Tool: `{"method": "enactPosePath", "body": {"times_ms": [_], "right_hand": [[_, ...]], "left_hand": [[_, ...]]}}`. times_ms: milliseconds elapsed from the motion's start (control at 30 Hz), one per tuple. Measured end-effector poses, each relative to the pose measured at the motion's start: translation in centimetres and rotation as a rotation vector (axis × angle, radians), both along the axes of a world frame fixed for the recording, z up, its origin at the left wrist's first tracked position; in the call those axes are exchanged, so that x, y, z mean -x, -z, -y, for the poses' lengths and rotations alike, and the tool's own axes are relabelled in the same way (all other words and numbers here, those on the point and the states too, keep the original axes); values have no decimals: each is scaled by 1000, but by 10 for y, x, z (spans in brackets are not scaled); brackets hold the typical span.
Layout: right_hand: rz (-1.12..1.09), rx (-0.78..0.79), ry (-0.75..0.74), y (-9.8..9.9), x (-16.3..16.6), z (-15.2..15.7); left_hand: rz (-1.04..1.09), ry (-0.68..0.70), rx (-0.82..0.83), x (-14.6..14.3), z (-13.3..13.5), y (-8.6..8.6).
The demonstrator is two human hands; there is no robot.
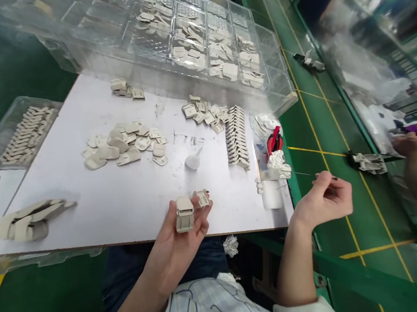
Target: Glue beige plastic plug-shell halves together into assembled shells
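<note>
My left hand [187, 232], palm up over the table's front edge, holds a beige plastic buckle-like part [185, 214] between thumb and fingers. A second, smaller beige part [201, 199] rests at its fingertips. My right hand [326, 198] is raised beyond the table's right edge, fingers closed on a thin needle-like rod [303, 174] that points left. Below the rod's tip stands a white cylindrical container [271, 194] with crumpled white material on top. A small white pear-shaped bottle [193, 162] with a spout sits ahead of my left hand.
Loose beige pieces [128, 142] lie on the white tabletop [123, 194], with a neat stacked row [236, 135] at right. Across the back stands a clear compartment box [208, 79]. Red-handled pliers [274, 140] lie at right. Another person's hands [412, 147] are at far right.
</note>
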State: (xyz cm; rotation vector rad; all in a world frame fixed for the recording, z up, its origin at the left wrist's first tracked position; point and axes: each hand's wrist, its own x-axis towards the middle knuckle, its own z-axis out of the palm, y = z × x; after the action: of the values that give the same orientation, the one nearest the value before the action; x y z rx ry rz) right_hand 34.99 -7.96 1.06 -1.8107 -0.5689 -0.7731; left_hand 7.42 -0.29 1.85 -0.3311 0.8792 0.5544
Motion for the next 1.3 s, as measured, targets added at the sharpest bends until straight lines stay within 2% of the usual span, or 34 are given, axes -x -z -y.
{"method": "enactPosePath", "body": {"times_ms": [100,167,233,300,367,433,533,700,800,867,933,1000,1133,1300], "right_hand": [[-14,264,-113,-5,-1,3],[-113,250,-217,-8,9,5],[-322,119,-354,-10,33,6],[-583,154,-594,-8,67,4],[-1057,271,-1034,-3,105,0],[-1383,237,-1238,2,135,-5],[-1680,85,-1336,3,157,-10],[-1879,13,-1426,-4,153,-9],[-1903,4,-1463,-5,148,-8],[-1836,-9,-1423,-5,146,-9],[-1705,11,-1322,-3,144,-11],[-1529,67,-1215,-1,145,-13],[-1162,224,-1156,1,154,-17],[-863,311,-1176,0,166,-21]], "left_hand": [[72,90,-177,10,7,10],[123,159,-379,19,12,17],[139,218,-577,25,14,23],[147,278,-727,29,13,24],[175,354,-830,31,10,23],[182,421,-894,32,7,20],[172,476,-949,35,5,14],[229,517,-946,39,6,8],[200,490,-952,39,7,6],[73,332,-892,38,7,7],[-111,108,-781,35,7,9],[-219,-31,-660,32,5,10],[-175,-79,-517,24,3,11],[-156,-125,-510,19,4,11]]}}
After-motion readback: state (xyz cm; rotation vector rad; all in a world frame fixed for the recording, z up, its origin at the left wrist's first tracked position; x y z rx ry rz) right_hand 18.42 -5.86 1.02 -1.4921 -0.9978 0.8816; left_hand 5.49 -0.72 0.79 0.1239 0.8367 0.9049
